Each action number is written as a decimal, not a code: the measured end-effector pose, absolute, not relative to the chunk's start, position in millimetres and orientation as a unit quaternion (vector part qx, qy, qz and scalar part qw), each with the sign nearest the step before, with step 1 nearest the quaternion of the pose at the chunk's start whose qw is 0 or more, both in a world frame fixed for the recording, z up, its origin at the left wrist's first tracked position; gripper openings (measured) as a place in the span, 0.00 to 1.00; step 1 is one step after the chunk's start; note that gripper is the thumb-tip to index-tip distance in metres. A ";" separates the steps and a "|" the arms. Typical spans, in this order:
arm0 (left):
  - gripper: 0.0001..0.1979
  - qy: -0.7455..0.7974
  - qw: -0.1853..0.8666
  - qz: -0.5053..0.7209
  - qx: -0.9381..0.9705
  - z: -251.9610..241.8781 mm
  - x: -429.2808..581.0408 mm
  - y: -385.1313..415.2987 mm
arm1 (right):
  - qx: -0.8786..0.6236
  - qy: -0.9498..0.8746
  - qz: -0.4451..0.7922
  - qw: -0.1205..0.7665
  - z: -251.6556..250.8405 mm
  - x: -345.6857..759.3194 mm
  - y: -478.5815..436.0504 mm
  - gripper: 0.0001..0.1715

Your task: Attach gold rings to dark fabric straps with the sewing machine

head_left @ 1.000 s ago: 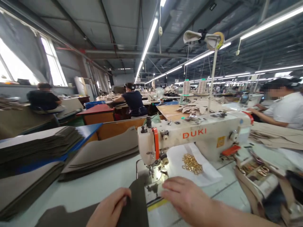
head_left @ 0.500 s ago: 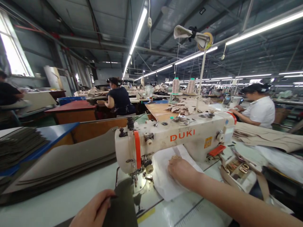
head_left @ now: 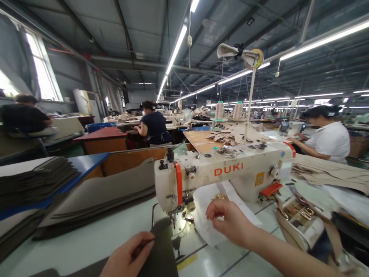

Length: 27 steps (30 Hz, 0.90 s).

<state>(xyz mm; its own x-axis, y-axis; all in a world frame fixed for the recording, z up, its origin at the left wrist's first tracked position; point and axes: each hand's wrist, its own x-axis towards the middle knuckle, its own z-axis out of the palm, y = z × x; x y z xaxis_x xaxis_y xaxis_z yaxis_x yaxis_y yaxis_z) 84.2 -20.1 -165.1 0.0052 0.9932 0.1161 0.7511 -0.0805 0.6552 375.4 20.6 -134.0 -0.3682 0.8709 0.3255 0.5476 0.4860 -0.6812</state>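
Pinched between thumb and fingers of your left hand (head_left: 129, 252) is the edge of a dark panel (head_left: 162, 252), which lies mostly to the right of that grip. Its visible strip runs lengthwise away from you, and the far end comes up just beside the needle area (head_left: 174, 221) of the sewing machine (head_left: 227, 169), ahead and slightly right of the grip. More dark material shows low down to the left of your wrist.

Your right hand (head_left: 223, 221) is well apart from the panel, on the far side of the needle area from your left. It is above a white sheet (head_left: 204, 229), with thumb and forefinger curled toward each other; whether they hold a small piece, you cannot tell from this view. Just beyond its knuckles sits a pile of gold-coloured metal pieces (head_left: 220, 196), partly hidden by the hand.

So your left is the hand on the panel, while your right is the nearer one to the metal pieces.
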 end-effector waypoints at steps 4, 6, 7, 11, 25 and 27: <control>0.11 0.622 0.204 0.305 0.691 -160.3 89.6 -26.2 | -0.363 -0.709 0.454 0.399 -142.6 342.3 2.4 0.13; 0.10 0.616 0.199 0.312 0.695 -158.7 90.9 -29.9 | -0.336 -0.666 0.527 0.407 -148.4 323.9 -3.2 0.12; 0.10 0.614 0.199 0.314 0.696 -157.5 91.8 -32.0 | -0.331 -0.651 0.547 0.410 -151.0 315.4 -5.2 0.12; 0.10 0.595 0.202 0.318 0.711 -152.4 96.5 -39.5 | -0.334 -0.642 0.549 0.417 -157.2 291.9 -9.3 0.14; 0.08 0.539 0.175 0.332 0.754 -164.2 98.3 -44.5 | -0.338 -0.619 0.559 0.436 -179.0 282.5 0.5 0.02; 0.08 0.541 0.179 0.332 0.752 -164.1 97.9 -44.4 | -0.332 -0.603 0.584 0.430 -177.1 282.8 -0.2 0.04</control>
<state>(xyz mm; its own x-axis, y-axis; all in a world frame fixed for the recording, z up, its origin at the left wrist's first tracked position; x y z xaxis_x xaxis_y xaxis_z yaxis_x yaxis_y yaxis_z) 97.9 -44.4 -164.1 0.1953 0.9320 0.3053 0.6943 -0.3513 0.6281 282.8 -0.2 -177.1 -0.4090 0.9031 0.1307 -0.1030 0.0966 -0.9900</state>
